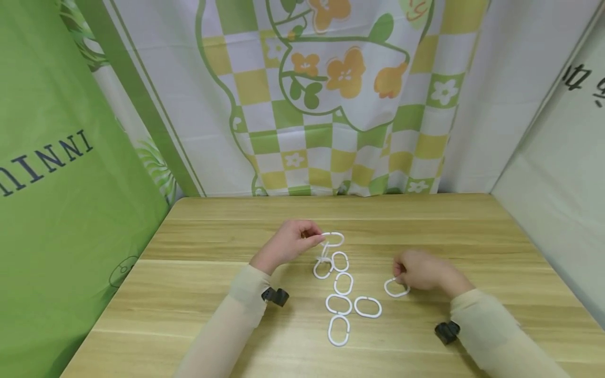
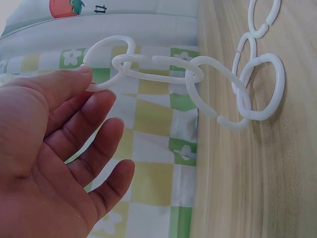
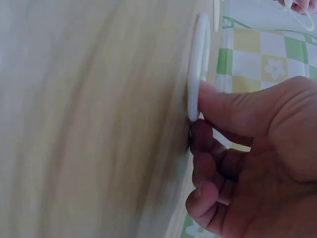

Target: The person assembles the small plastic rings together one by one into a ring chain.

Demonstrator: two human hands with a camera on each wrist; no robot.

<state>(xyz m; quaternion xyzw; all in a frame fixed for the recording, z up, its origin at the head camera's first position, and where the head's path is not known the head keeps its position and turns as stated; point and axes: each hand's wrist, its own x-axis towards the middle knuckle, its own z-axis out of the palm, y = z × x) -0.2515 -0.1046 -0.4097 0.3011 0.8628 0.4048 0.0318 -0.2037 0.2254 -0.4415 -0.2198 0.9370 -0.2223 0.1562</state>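
My left hand (image 1: 290, 242) pinches a white plastic chain link (image 2: 131, 49) between thumb and forefinger, raised over the table. From it hangs a second link (image 2: 158, 78), joined to a third link (image 2: 195, 101), which loops through another link (image 2: 282, 89) close to the tabletop. Each link is an oval ring with a small gap. Lower right in the head view, my right hand (image 1: 421, 270) holds a separate white link (image 1: 396, 295) by its edge, thumb against finger, close over the wood. The right wrist view shows this link (image 3: 193, 94) edge-on.
More white links lie between the hands: one link (image 1: 352, 283) in the middle, one (image 1: 327, 305) below it, a separate one (image 1: 379, 310) to the right, and one (image 1: 330, 332) nearest me. The wooden table (image 1: 212, 310) ends at a patterned curtain (image 1: 321, 142).
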